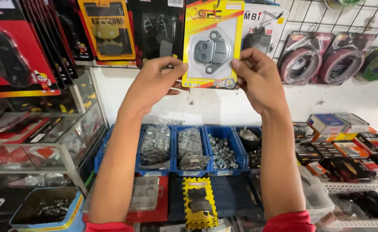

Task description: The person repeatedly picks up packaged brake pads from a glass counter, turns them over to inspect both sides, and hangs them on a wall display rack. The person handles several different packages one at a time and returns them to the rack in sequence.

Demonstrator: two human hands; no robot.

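Best kept level and square: yellow blister card of brake pads (212, 45) pinched at its lower side edges by left hand (154, 83) and right hand (257, 77), raised well above the blue parts bins (176, 150), against the hanging packs.
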